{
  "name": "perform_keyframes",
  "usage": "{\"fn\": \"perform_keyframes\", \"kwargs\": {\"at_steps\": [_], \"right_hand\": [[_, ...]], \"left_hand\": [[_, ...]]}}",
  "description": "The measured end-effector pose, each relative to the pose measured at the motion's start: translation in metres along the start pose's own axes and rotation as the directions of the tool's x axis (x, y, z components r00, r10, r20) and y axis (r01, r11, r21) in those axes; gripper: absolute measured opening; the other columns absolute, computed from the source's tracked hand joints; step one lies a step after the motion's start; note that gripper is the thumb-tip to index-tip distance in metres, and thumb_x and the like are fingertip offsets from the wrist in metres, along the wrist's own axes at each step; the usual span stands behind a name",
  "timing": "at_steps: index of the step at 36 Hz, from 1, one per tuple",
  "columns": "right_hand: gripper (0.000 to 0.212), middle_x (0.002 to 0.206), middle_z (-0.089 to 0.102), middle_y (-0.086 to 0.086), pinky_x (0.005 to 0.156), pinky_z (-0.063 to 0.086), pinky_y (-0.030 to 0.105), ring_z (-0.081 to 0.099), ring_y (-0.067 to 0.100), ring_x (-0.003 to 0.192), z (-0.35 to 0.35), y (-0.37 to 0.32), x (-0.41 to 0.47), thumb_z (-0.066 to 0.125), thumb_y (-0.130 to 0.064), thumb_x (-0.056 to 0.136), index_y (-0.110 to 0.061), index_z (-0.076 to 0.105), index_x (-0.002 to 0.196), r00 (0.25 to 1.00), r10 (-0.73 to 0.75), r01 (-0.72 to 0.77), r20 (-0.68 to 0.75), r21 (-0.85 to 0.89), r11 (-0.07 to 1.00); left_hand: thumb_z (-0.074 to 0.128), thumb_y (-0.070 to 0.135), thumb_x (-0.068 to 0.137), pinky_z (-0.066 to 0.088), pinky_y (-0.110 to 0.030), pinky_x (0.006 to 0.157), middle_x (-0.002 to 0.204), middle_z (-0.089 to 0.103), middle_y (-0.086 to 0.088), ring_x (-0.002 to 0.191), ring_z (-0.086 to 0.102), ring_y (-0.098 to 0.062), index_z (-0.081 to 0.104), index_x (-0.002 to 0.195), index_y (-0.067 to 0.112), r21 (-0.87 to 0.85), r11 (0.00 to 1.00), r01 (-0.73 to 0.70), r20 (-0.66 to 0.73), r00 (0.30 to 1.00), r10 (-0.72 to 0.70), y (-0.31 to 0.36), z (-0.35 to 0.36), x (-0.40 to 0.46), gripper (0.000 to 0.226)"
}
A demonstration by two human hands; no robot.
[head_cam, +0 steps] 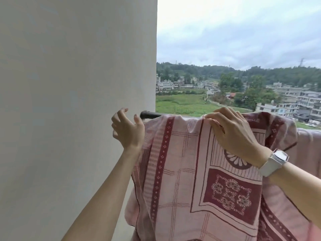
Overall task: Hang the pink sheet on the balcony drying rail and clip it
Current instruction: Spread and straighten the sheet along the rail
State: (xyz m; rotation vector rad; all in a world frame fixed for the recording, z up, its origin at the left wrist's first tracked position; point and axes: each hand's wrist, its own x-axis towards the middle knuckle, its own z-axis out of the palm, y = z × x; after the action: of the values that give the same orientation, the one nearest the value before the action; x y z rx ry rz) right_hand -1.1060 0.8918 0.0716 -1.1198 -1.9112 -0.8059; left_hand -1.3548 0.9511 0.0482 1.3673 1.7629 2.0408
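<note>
Here, draped over a dark round metal drying rail [150,115]: a pink woven cotton sheet with dark red borders, grid lines and flower medallions [182,171], hanging down the near side in loose folds and bunched along the top. Only the bare left end of the rail showing, butting against the plain pale grey wall [69,101]; the rest covered by cloth. At the sheet's top fold, right of centre, the right hand [232,134], fingers curled over the edge and pinching the fabric on the rail, palm laid on the cloth below. On that wrist, a white square-faced watch with a white strap [273,161]. Just off the sheet's left edge, the left hand [128,129], raised beside the bare rail end, fingers spread and loosely bent, holding nothing, its heel close against or barely touching the cloth's left border; cannot tell which. Between the 2 hands, a stretch of gathered pink fabric sagging slightly. Beyond the rail, a green field [182,103], pale low buildings [286,101], wooded hills and cloudy sky.
</note>
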Motion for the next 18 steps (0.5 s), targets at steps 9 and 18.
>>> {"fn": "perform_keyframes", "kwargs": {"at_steps": [9,18], "right_hand": [[0.032,0.107,0.058,0.013,0.087,0.035,0.034,0.049,0.023,0.099,-0.05,0.036,-0.043,0.04,-0.018,0.087,-0.004,0.056,0.111,0.986,0.093,-0.105,-0.14,-0.083,0.991],[0.041,0.103,0.063,0.004,0.084,0.041,0.039,0.058,0.027,0.095,-0.113,0.107,-0.103,0.055,-0.041,0.082,-0.015,0.056,0.114,0.948,0.311,-0.268,0.073,-0.347,0.899]], "left_hand": [[0.04,0.046,0.084,0.015,-0.037,0.108,0.125,0.053,0.0,0.119,0.038,-0.011,0.054,0.121,0.018,-0.17,0.635,-0.753,0.357,0.554,0.752,0.058,0.024,-0.085,0.049],[0.041,0.051,0.083,0.022,-0.048,0.108,0.131,0.052,-0.001,0.125,0.044,-0.021,0.047,0.128,0.022,-0.291,0.437,-0.851,0.432,0.29,0.854,0.117,0.077,-0.153,0.054]]}}
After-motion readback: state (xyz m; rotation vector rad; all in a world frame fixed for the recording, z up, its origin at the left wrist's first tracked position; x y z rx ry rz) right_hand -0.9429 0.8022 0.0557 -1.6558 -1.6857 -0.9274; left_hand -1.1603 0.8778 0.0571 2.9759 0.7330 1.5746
